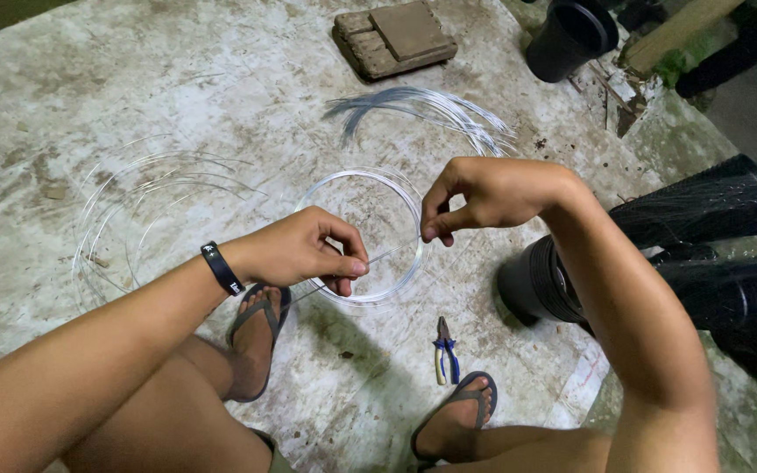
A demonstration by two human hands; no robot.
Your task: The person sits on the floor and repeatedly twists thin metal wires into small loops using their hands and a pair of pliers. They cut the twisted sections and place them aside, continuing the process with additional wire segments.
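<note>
Silvery thin wire strand (pixel 392 253) spans between both hands above the round coil of wire (pixel 363 235) on the concrete floor (pixel 221 79). Left hand (pixel 304 251) and right hand (pixel 484 194) pinch it tight. It looks light, springy and slippery; best held near the ends.

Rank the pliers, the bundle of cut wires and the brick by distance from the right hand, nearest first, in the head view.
From the right hand:
1. Bundle of cut wires, just beyond it.
2. Pliers, below, by the foot.
3. Brick, at the far edge.
</note>
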